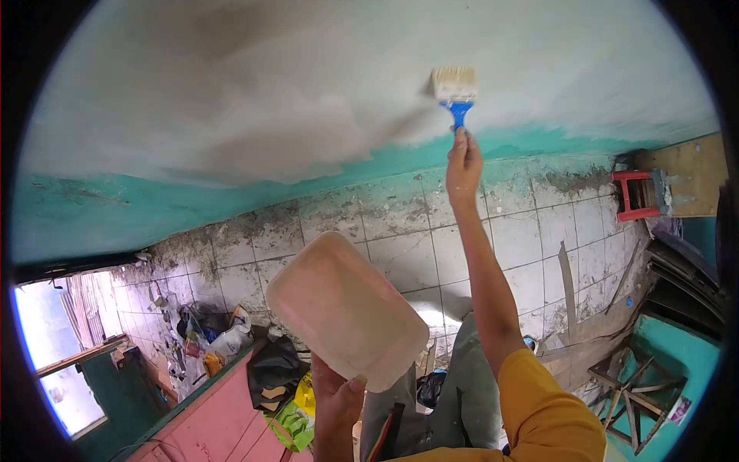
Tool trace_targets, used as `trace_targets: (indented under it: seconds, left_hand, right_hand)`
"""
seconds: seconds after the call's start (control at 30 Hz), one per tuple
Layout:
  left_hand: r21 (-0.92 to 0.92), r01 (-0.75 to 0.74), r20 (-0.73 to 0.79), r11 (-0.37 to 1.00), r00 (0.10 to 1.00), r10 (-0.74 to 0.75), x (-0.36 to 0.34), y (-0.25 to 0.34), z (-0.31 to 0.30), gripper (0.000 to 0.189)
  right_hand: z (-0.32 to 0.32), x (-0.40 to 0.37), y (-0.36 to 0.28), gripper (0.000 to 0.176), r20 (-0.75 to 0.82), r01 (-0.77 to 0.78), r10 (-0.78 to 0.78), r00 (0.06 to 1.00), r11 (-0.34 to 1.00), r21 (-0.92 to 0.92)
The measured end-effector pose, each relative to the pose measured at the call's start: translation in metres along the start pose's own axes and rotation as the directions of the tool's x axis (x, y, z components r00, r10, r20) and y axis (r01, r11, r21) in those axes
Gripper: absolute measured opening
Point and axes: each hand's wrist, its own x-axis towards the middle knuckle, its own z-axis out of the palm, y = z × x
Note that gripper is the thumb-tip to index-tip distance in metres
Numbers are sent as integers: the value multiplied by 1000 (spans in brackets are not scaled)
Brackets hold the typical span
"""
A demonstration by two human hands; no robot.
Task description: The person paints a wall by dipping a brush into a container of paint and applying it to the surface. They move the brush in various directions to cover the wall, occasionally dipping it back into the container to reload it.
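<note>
Clamped R fingers (471,148) on blue handle (459,115), prob best grip pt, of light-looking, soft-bristled brush (455,85) up at wall (292,100), & L fingers (356,383) on near end of prob light, stiffish tub (346,308) lower down, maybe slick if wet, so best propped from beneath

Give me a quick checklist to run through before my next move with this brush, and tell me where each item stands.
1. Brush gripped by its blue handle in the right hand: ok.
2. Container held at its lower edge by the left hand: ok.
3. Enough left in the container: cannot tell; its contents are unclear.
4. Bristles pressed against the wall: cannot tell; they overlap it in view.
5. Pale coat down to the wall's foot: not ok; a green band shows below it.
6. Floor under the wall covered: not ok; grimy tiles lie exposed.
</note>
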Motion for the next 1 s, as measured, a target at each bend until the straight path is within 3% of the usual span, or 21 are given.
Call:
trace_targets:
  seconds: [0.03, 0.13, 0.2, 0.3, 0.47, 0.53, 0.63, 0.9, 0.97, 1.0]
  left_hand:
    - [7, 25, -8, 1000, 1000, -25, 1, 0, -1, 102]
    - [3, 26, -6, 1000, 1000, -26, 1, -8, -9, 101]
    - [-10, 30, -24, 999, 999, -30, -1, -10, -6, 101]
    - [-28, 37, -44, 999, 998, -38, -4, -10, -2, 101]
    - [-2, 7, -104, 1000, 995, -7, -1, -5, 17, 93]
    - [-14, 5, -77, 1000, 997, -6, 1, -3, 18, 92]
    - [-50, 42, 8, 998, 999, -41, 5, -5, 0, 102]
    - [-2, 58, 7, 998, 998, -58, 6, 0, -12, 102]
    - [13, 64, -10, 998, 998, -64, 5, 2, -15, 102]
    - [22, 65, -12, 998, 998, -64, 5, 4, -15, 102]
  right_hand:
    - [0, -3, 31, 38, 11, -32, 33, 999, 996, -79]
    - [-7, -23, 94, 40, 3, -117, 119, 993, 976, -183]
    - [-14, -27, 127, 42, 7, -120, 156, 988, 786, -607]
    - [-14, -19, 103, 44, 54, -163, 233, 971, 812, -561]
    - [-2, -1, -27, 43, 55, -201, 244, 968, 890, -409]
    - [0, -9, -72, 39, 69, -113, 123, 990, 984, -139]
    - [8, -15, -69, 37, 14, -11, 11, 1000, 1000, 2]
    - [14, -38, 110, 32, 9, -27, 33, 999, 934, -357]
    - [9, -43, 130, 34, 11, -212, 263, 965, 799, -563]
    - [9, -41, 124, 34, 11, -211, 262, 965, 799, -563]
